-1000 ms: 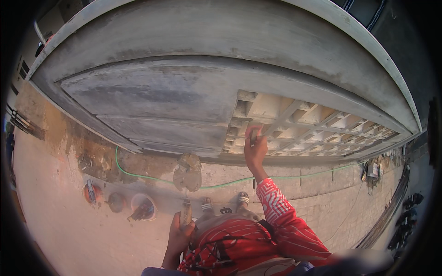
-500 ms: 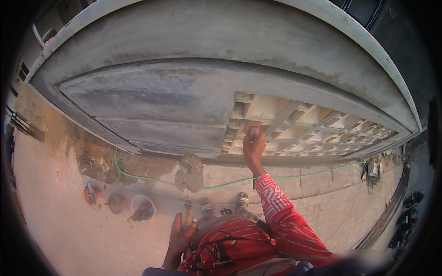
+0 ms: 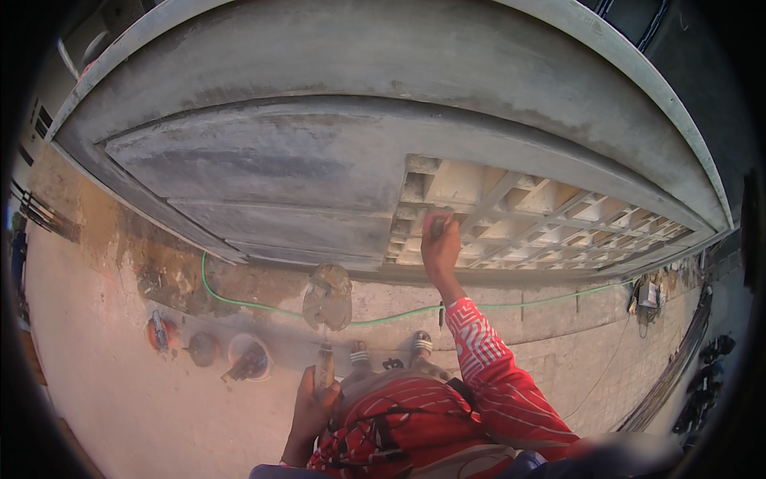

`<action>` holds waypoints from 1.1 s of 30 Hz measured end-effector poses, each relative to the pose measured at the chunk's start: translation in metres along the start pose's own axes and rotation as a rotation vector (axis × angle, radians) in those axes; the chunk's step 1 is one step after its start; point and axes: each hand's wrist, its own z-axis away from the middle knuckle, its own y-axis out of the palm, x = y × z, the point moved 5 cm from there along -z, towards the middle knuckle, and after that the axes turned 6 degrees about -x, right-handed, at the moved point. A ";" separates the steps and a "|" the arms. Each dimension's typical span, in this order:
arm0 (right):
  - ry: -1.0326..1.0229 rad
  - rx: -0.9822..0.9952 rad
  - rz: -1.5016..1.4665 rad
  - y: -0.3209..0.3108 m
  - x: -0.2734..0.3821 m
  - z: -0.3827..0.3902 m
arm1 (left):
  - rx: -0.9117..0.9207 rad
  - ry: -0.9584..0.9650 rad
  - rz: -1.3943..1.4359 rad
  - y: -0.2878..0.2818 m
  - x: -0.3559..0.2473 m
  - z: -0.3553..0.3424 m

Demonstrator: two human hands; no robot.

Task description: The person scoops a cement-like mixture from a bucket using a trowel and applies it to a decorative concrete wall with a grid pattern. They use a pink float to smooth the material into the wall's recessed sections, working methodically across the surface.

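Note:
My left hand (image 3: 311, 403), low and left of my body, is closed around the wooden handle of a trowel (image 3: 328, 299). The trowel's broad blade points away from me and is coated with grey mortar. With my arm stretched out, my right hand (image 3: 440, 254) grips a small pinkish pad (image 3: 435, 217), perhaps a sponge; its exact kind is partly hidden by my fingers. The pad is at the left end of a pale lattice panel (image 3: 511, 195) with square openings. That panel is set into a grey plastered wall (image 3: 279, 152).
A green hose (image 3: 383, 320) runs along the wall's foot, past my sandalled feet (image 3: 421, 343). On the ground at left stand a white bucket (image 3: 259, 351) with tools in it, a dark round container (image 3: 203, 349) and a reddish container (image 3: 159, 331). Long rods (image 3: 666, 375) lie at right.
My right hand and the pad have barely shifted at the lattice's left end. The trowel stays in my left hand, and the whole view has tilted slightly.

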 end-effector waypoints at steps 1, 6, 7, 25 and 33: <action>0.026 0.018 0.053 -0.001 0.000 0.000 | 0.003 0.009 0.008 0.001 0.000 0.000; -0.002 0.084 0.111 -0.005 -0.008 -0.005 | 0.018 -0.011 -0.015 0.005 -0.002 0.000; -0.009 0.092 0.123 -0.005 -0.011 -0.006 | 0.040 -0.022 -0.026 0.006 -0.003 0.000; -0.575 0.204 0.582 -0.086 0.006 0.026 | 0.042 0.062 -0.010 -0.002 0.000 0.000; -1.125 0.239 0.613 -0.070 0.055 0.016 | 0.063 0.036 0.083 -0.007 0.002 0.002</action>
